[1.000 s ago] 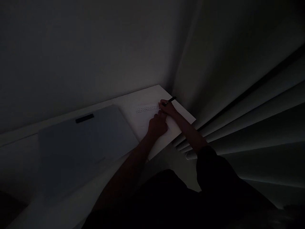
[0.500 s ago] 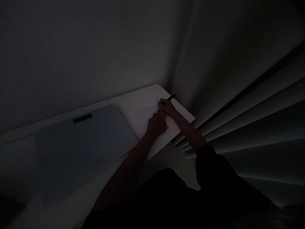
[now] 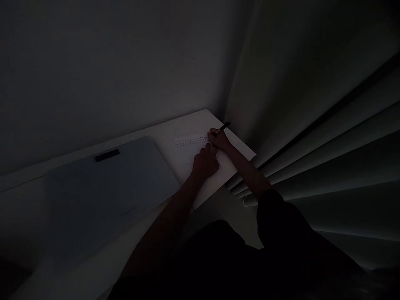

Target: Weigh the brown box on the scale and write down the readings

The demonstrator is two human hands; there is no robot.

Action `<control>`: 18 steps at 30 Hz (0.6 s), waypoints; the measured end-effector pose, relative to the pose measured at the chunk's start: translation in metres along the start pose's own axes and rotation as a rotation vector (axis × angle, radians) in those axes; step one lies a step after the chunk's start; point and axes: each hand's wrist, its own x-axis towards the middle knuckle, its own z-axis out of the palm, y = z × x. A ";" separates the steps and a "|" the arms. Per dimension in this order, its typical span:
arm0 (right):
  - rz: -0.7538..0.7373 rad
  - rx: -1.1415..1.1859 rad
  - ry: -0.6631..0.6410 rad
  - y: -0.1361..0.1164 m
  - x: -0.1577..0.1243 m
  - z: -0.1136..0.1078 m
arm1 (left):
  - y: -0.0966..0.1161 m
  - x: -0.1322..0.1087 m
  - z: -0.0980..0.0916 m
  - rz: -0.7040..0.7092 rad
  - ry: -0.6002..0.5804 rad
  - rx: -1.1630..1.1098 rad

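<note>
Right hand (image 3: 220, 140) is pinching a pen (image 3: 225, 126); left hand (image 3: 205, 162), too dark to tell how open, could be smudging paper (image 3: 185, 156) by rubbing.

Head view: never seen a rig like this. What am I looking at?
There's no machine: these are a person's bare hands, seen from a single camera worn on the head, looking forward and down. The room is dim. The right hand holds a dark pen over a sheet of paper with rows of small marks, too small to read. The left hand rests on the sheet. To its left on the white table lies a flat grey-blue object with a dark strip on it.
</note>
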 end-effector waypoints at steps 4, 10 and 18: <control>-0.015 -0.012 0.025 0.002 0.002 0.000 | -0.001 0.001 0.000 -0.002 0.000 -0.014; -0.106 -0.014 0.147 0.000 -0.003 -0.009 | 0.001 0.000 -0.004 -0.011 0.000 -0.019; -0.304 -0.103 0.042 -0.001 -0.005 -0.011 | 0.005 -0.008 -0.015 0.117 0.187 0.128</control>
